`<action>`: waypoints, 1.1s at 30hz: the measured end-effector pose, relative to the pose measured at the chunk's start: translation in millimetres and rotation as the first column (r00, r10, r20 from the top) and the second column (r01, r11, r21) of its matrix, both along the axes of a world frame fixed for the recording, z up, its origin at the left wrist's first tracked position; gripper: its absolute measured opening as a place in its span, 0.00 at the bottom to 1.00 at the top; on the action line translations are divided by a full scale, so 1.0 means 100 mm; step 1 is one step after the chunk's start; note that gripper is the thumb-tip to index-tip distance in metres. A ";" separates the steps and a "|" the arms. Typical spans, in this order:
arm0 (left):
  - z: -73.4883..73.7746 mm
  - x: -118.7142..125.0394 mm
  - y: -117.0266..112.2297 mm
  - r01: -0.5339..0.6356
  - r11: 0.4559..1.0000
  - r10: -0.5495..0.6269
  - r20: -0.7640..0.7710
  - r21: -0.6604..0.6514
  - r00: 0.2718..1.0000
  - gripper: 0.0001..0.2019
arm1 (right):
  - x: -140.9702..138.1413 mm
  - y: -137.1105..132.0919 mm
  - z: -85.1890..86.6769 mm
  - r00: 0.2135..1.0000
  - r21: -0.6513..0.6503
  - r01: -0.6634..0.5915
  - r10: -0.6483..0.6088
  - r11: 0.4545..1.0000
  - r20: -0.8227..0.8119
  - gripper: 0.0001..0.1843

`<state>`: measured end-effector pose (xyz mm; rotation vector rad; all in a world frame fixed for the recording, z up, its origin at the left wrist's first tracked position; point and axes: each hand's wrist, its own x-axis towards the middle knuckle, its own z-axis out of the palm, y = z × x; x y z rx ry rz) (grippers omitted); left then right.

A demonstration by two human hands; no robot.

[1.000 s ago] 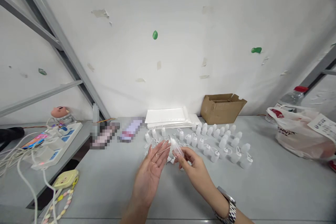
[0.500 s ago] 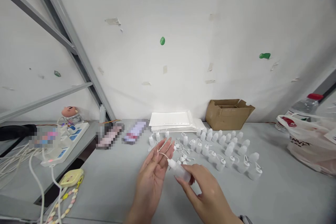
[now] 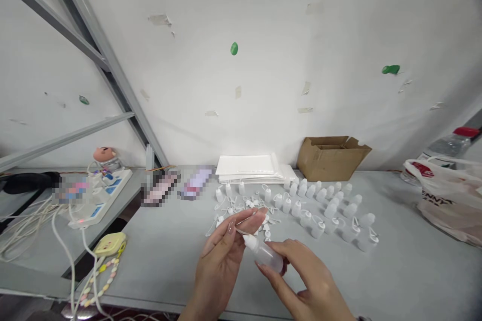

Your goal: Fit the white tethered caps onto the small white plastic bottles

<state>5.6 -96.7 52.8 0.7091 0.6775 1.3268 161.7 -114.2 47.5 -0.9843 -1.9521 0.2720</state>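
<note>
A small translucent squeeze bottle with a white nozzle top lies tilted between my hands. My right hand is closed around its base end, thumb and fingers on the sides. Palm up beside the nozzle, my left hand pinches the thin white strap of the bottle's cap between thumb and fingers. Behind my left hand, loose white caps with straps lie in a heap, partly hidden. Several similar bottles stand in rows to the right, some with looped straps on top.
White padded envelopes and an open cardboard box are by the wall. A plastic bag and a red-capped bottle stand at right. Left are a power strip, cables, a yellow case with beads and a purple packet.
The bottle and my right hand have shifted slightly down and right. My left fingers have curled in, with the thumb now pressed on the strap. The view has tilted slightly.
</note>
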 end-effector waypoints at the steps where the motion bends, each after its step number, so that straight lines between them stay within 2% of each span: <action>1: 0.00 0.00 0.00 -0.002 1.000 0.002 0.001 0.002 1.000 0.16 | -0.01 0.00 -0.01 1.000 -0.004 0.004 -0.004 1.000 -0.008 0.06; 6: 0.00 0.02 0.02 -0.001 1.000 0.001 0.010 0.022 1.000 0.17 | -0.03 0.02 -0.05 1.000 -0.024 0.028 -0.028 0.999 -0.007 0.05; 11: 0.00 0.04 0.04 -0.036 0.999 0.037 0.047 -0.025 0.998 0.14 | -0.04 0.04 -0.09 1.000 0.001 0.013 -0.013 1.000 0.021 0.06; 14: -0.01 0.04 0.05 -0.058 0.997 0.062 0.080 -0.048 0.995 0.12 | -0.03 0.04 -0.10 0.999 -0.038 0.030 -0.029 0.999 0.039 0.05; 18: -0.01 0.04 0.06 -0.067 0.994 0.067 0.004 -0.082 0.998 0.12 | -0.01 0.06 -0.10 0.995 -0.102 0.066 -0.058 0.993 0.078 0.06; 22: -0.06 0.04 0.09 -0.122 0.983 0.112 -0.077 -0.140 0.991 0.13 | 0.03 0.11 -0.12 0.989 -0.085 0.064 -0.052 0.994 0.142 0.06; 25: -0.12 0.04 0.13 -0.144 0.967 0.145 -0.008 -0.208 0.989 0.09 | 0.03 0.12 -0.14 0.986 -0.085 0.069 -0.055 0.994 0.159 0.06; 28: -0.16 0.03 0.17 -0.114 0.949 0.148 0.096 -0.294 0.984 0.08 | 0.03 0.12 -0.17 0.983 -0.111 0.081 -0.061 0.990 0.171 0.06; 33: -0.16 0.01 0.19 0.001 0.946 0.063 0.186 -0.325 0.981 0.12 | 0.02 0.11 -0.20 0.979 -0.149 0.083 -0.052 0.985 0.199 0.05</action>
